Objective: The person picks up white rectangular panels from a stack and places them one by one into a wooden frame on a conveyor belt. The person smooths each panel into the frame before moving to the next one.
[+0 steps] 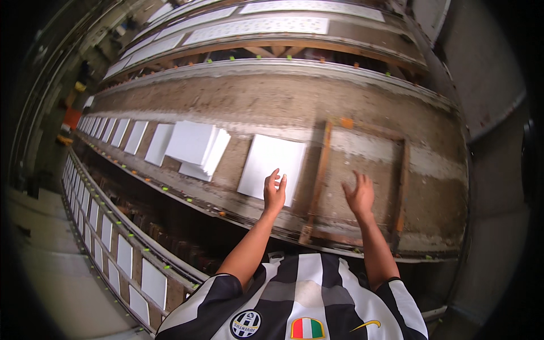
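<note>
My left hand [274,192] is over the near edge of a white rectangular sheet [275,156] that lies on the long worktable [238,102]. Its thumb and fingers are apart, and nothing shows between them. To the right, my right hand [360,195] hovers within the outline of a wooden frame [321,170], fingers spread and holding nothing. The frame rests on the table just right of the sheet. Left of that sheet stands a stack of white sheets [192,141], somewhat fanned at its right side.
Single white sheets [136,137] run in a row along the table's far left. Another table with white sheets [154,281] is at lower left. Across a gap, a further table carries long white panels [258,30]. A grey wall [490,73] closes the right side.
</note>
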The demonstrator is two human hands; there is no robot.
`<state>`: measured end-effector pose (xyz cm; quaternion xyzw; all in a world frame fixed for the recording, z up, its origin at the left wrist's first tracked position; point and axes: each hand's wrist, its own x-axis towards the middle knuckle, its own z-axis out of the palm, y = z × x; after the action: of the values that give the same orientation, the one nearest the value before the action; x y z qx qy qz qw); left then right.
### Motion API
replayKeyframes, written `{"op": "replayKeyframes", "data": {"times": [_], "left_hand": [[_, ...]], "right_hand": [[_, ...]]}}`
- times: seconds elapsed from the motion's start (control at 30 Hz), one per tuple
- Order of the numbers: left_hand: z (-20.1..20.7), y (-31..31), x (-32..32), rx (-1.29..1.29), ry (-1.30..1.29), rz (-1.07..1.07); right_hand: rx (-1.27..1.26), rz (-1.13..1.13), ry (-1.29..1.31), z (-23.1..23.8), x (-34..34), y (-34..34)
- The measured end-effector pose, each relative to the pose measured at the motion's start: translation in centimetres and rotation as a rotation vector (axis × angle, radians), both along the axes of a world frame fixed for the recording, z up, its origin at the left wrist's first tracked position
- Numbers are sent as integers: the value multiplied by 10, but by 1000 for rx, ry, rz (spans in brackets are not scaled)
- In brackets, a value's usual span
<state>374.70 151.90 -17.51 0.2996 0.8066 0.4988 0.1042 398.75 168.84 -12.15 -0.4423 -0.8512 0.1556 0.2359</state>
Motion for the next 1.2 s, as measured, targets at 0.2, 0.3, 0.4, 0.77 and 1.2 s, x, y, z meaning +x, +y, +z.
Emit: {"op": "replayKeyframes", "data": {"times": [0.2, 0.3, 0.4, 0.77, 1.2], "left_hand": [[7, -69, -121, 77, -283, 401], [-11, -102, -182, -57, 10, 522], [-17, -120, -220, -186, 247, 563], [-10, -136, -243, -442, 269, 323], [5, -130, -236, 46, 247, 280]], "right_hand": [[-204, 432, 59, 12, -201, -85], [-213, 577, -24, 5, -291, -105], [-221, 615, -105, -3, -373, -116], [-380, 359, -243, 1, -542, -115], [-917, 435, 841, -5, -517, -123]]}}
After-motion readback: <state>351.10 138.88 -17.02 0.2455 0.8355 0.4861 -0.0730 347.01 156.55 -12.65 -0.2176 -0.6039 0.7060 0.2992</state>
